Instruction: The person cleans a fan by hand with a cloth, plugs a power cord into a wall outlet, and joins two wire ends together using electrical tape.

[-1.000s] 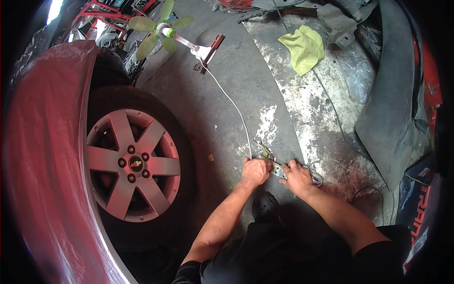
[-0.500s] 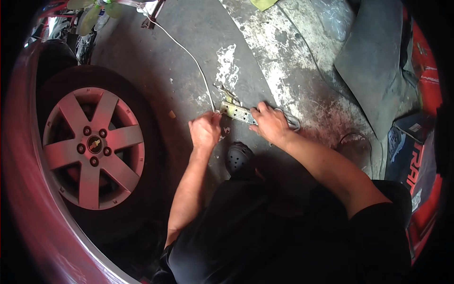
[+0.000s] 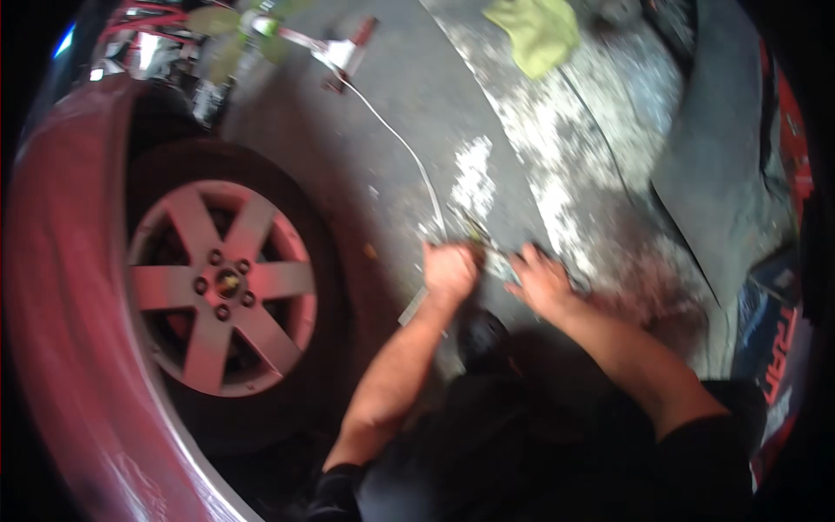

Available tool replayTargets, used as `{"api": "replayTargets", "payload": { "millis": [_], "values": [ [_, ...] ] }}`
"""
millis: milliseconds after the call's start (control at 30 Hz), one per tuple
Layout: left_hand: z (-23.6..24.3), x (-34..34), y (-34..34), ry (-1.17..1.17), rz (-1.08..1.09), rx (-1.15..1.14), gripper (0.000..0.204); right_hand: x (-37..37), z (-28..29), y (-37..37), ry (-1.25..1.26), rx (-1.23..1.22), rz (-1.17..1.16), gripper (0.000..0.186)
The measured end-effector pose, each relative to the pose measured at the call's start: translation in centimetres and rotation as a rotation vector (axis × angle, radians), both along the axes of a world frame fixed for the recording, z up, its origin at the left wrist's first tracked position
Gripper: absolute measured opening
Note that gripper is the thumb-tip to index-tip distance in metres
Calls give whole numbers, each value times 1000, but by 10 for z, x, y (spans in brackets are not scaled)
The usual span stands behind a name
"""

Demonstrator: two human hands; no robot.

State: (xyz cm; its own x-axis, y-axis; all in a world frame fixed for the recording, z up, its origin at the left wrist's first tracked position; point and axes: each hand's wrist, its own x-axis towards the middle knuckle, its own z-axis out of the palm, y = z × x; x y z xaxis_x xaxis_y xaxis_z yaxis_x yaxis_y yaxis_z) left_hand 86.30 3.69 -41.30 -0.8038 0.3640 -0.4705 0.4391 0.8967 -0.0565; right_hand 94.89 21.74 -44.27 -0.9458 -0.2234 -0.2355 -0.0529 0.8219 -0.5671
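A pale power strip (image 3: 497, 264) lies low over the grey floor, blurred and partly covered by my hands. My left hand (image 3: 452, 271) is closed at its left end; what the fingers hold is hidden. The white cord (image 3: 402, 139) runs down from a fan with green blades (image 3: 228, 36) and ends close to this hand. My right hand (image 3: 548, 283) grips the right end of the strip between thumb and fingers. Beneath my left forearm shows a narrow pale piece (image 3: 413, 308), too smeared to name.
On the left stands a red car (image 3: 78, 296) with a silver-spoked wheel (image 3: 228, 283). A yellow-green cloth (image 3: 537, 35) lies at the far right of the floor. A large dark panel (image 3: 709, 157) and a dark printed box (image 3: 765, 339) are on the right. My dark shoe (image 3: 481, 335) is just below my hands.
The view has shifted, so the scene sits further right and lower. My left hand has come closer to my right and covers more of the power strip.
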Motion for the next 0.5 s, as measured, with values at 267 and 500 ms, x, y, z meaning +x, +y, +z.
{"api": "replayTargets", "payload": {
  "millis": [267, 500],
  "values": [
    [14, -2, 8, -89, 125, 54, 23, 0, 3, 0, -67, -28, -11, 51],
    [8, 8, 7, 119, 48, -84, 28, -7, 7, 0, -71, -16, 7, 55]
  ]
}}
